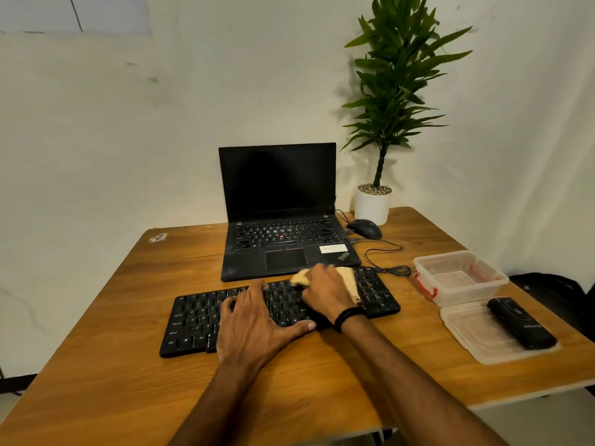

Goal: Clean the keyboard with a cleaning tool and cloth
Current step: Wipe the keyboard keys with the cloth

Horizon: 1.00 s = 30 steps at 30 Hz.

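The left hand (254, 320) is pressing flat, fingers spread, on the keyboard (193, 320) lying before the laptop (280, 220) on the table (128, 381), while the right hand (325, 291) is clutching the cloth (349, 280) against its keys.

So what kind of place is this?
Probably a small office or a desk corner at home. A laptop, a black keyboard and a mouse sit on a wooden table, with a potted plant by the wall.
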Each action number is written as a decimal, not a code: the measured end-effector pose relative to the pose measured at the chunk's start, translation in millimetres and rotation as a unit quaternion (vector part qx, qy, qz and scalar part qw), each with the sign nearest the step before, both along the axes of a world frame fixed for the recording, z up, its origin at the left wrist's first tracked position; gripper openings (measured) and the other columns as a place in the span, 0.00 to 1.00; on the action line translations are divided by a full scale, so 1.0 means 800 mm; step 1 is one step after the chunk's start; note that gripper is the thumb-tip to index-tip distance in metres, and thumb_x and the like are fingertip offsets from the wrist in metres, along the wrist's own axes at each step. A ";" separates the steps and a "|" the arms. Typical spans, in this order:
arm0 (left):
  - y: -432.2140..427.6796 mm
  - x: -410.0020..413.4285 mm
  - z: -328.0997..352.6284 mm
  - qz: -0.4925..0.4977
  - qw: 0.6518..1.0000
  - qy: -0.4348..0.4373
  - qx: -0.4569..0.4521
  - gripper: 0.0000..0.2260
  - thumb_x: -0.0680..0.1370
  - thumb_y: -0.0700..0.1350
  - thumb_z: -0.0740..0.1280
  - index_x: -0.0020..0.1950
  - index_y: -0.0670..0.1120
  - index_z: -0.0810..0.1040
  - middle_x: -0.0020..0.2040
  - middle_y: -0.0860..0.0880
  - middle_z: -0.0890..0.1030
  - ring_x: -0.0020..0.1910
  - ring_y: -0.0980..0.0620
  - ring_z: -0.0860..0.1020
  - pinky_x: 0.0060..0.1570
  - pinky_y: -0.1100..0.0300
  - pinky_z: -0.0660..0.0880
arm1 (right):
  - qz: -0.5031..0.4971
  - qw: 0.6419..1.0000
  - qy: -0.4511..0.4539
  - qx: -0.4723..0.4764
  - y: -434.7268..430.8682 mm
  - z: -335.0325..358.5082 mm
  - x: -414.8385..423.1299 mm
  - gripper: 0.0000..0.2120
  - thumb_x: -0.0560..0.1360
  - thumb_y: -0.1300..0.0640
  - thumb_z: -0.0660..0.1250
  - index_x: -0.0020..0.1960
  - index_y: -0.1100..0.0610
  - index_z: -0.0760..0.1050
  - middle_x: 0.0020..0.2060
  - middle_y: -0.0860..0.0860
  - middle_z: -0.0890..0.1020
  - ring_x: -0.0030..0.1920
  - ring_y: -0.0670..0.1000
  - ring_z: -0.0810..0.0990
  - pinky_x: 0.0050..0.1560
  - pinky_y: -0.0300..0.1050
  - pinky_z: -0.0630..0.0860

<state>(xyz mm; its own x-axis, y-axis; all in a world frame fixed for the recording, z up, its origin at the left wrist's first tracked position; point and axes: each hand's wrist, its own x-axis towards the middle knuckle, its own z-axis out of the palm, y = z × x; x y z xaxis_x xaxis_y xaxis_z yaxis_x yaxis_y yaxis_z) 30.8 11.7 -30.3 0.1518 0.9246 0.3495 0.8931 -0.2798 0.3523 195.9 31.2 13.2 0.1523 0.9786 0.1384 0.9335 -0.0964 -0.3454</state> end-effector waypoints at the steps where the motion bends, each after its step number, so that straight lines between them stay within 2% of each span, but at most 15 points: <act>1: 0.000 -0.001 0.000 -0.003 1.000 -0.002 0.001 0.56 0.59 0.89 0.55 0.72 0.49 0.65 0.65 0.52 0.77 0.67 0.52 0.74 0.75 0.49 0.61 | 0.023 0.999 0.024 -0.005 -0.002 -0.002 -0.008 0.12 0.77 0.62 0.65 0.60 0.62 0.79 0.58 0.59 0.79 0.64 0.58 0.73 0.74 0.50 0.62; 3: 0.000 -0.004 -0.001 -0.004 1.000 -0.003 0.007 0.55 0.59 0.89 0.55 0.71 0.50 0.66 0.64 0.53 0.77 0.66 0.53 0.75 0.74 0.50 0.62 | -0.008 1.000 0.017 0.004 -0.004 0.000 -0.005 0.13 0.78 0.62 0.65 0.62 0.60 0.78 0.59 0.58 0.79 0.67 0.58 0.72 0.76 0.51 0.58; 6: -0.001 -0.002 -0.002 -0.001 1.000 0.005 0.013 0.53 0.59 0.89 0.54 0.69 0.51 0.65 0.63 0.53 0.77 0.64 0.53 0.75 0.74 0.50 0.62 | -0.102 0.992 -0.073 0.000 0.008 -0.001 0.015 0.13 0.79 0.56 0.66 0.62 0.58 0.75 0.60 0.57 0.79 0.68 0.58 0.71 0.77 0.54 0.56; 7: -0.001 -0.002 -0.001 -0.001 1.000 0.005 0.010 0.53 0.59 0.89 0.54 0.69 0.51 0.65 0.63 0.53 0.77 0.65 0.53 0.75 0.74 0.50 0.62 | -0.091 0.993 -0.071 -0.005 0.007 -0.002 0.008 0.13 0.79 0.57 0.66 0.62 0.58 0.75 0.61 0.58 0.78 0.68 0.58 0.71 0.76 0.53 0.58; 10: 0.000 -0.001 0.002 -0.003 1.000 -0.001 0.005 0.54 0.59 0.89 0.55 0.70 0.50 0.65 0.63 0.53 0.77 0.65 0.53 0.75 0.74 0.49 0.62 | 0.015 1.000 0.012 -0.012 -0.003 -0.005 -0.009 0.15 0.77 0.63 0.67 0.64 0.59 0.77 0.62 0.58 0.78 0.65 0.56 0.74 0.69 0.48 0.68; 11: 0.000 -0.002 0.001 -0.003 1.000 0.002 0.005 0.54 0.59 0.89 0.55 0.70 0.50 0.65 0.63 0.54 0.77 0.65 0.53 0.75 0.74 0.49 0.62 | 0.012 1.000 0.027 -0.005 -0.006 -0.004 -0.004 0.15 0.77 0.63 0.67 0.64 0.59 0.77 0.60 0.58 0.80 0.64 0.56 0.76 0.69 0.48 0.69; 14: -0.001 -0.005 -0.001 0.003 1.000 0.007 0.009 0.53 0.59 0.89 0.54 0.69 0.51 0.65 0.63 0.54 0.77 0.65 0.53 0.75 0.74 0.49 0.61 | -0.078 0.995 -0.059 0.021 -0.001 0.001 0.030 0.09 0.80 0.61 0.64 0.59 0.58 0.77 0.55 0.56 0.81 0.61 0.56 0.76 0.72 0.54 0.65; 15: -0.002 -0.003 0.000 0.003 1.000 0.010 0.004 0.53 0.59 0.89 0.54 0.70 0.51 0.65 0.64 0.54 0.76 0.66 0.53 0.74 0.74 0.49 0.61 | -0.096 0.993 -0.068 0.016 -0.001 0.005 0.037 0.08 0.80 0.61 0.63 0.58 0.58 0.76 0.54 0.56 0.81 0.61 0.56 0.76 0.70 0.54 0.67; 17: -0.002 -0.001 0.003 0.002 1.000 0.016 -0.005 0.54 0.59 0.89 0.53 0.71 0.51 0.65 0.65 0.54 0.76 0.67 0.54 0.74 0.75 0.49 0.60 | -0.081 0.996 -0.019 -0.008 0.005 0.015 0.043 0.08 0.79 0.62 0.65 0.57 0.60 0.78 0.54 0.57 0.81 0.59 0.57 0.77 0.63 0.52 0.74; 19: -0.002 -0.002 0.003 0.002 1.000 0.017 0.000 0.55 0.59 0.89 0.52 0.71 0.51 0.66 0.65 0.54 0.76 0.67 0.54 0.74 0.76 0.50 0.59 | -0.071 0.995 0.073 -0.001 0.007 0.027 0.054 0.07 0.78 0.61 0.66 0.53 0.60 0.82 0.50 0.57 0.83 0.54 0.57 0.80 0.53 0.49 0.78; 22: 0.000 -0.003 0.002 0.003 1.000 0.018 0.000 0.55 0.58 0.89 0.53 0.72 0.52 0.66 0.65 0.54 0.77 0.67 0.53 0.74 0.76 0.49 0.59 | -0.108 0.973 0.181 0.099 -0.008 0.043 0.075 0.09 0.79 0.61 0.65 0.55 0.57 0.83 0.48 0.56 0.85 0.49 0.56 0.80 0.44 0.42 0.71; 24: -0.001 -0.001 0.002 0.005 1.000 0.024 0.007 0.55 0.59 0.89 0.53 0.72 0.51 0.66 0.65 0.54 0.78 0.67 0.52 0.75 0.76 0.49 0.58 | -0.158 0.956 0.177 0.172 -0.019 0.044 0.088 0.10 0.79 0.62 0.65 0.57 0.57 0.82 0.48 0.57 0.85 0.49 0.57 0.81 0.44 0.41 0.69; 26: -0.003 0.001 0.002 0.008 0.999 0.027 0.019 0.55 0.59 0.89 0.53 0.73 0.51 0.67 0.64 0.53 0.78 0.67 0.52 0.75 0.77 0.48 0.58 | -0.198 0.947 0.150 0.206 -0.022 0.042 0.092 0.09 0.79 0.61 0.66 0.57 0.59 0.82 0.49 0.58 0.85 0.51 0.58 0.81 0.43 0.41 0.67; 28: -0.004 0.008 0.001 -0.002 0.999 0.036 0.034 0.55 0.59 0.89 0.54 0.73 0.51 0.67 0.64 0.53 0.79 0.67 0.52 0.75 0.78 0.48 0.56 | -0.213 0.945 0.156 0.193 -0.020 0.038 0.086 0.09 0.79 0.61 0.66 0.57 0.60 0.81 0.49 0.58 0.84 0.51 0.58 0.81 0.43 0.41 0.68; 30: -0.005 0.022 -0.001 -0.023 0.997 0.058 0.039 0.55 0.59 0.89 0.53 0.74 0.52 0.66 0.66 0.53 0.78 0.69 0.53 0.74 0.79 0.48 0.54 | -0.168 0.966 0.143 0.139 -0.017 0.027 0.069 0.10 0.79 0.60 0.66 0.58 0.59 0.80 0.48 0.56 0.84 0.50 0.55 0.81 0.43 0.43 0.73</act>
<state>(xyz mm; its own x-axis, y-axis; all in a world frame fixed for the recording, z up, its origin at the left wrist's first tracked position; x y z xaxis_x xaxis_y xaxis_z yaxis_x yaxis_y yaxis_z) 48.5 7.6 -30.9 0.2368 0.8862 0.3983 0.9126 -0.3435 0.2218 250.7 17.4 34.4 0.5251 0.7988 0.2936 0.7287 -0.2439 -0.6399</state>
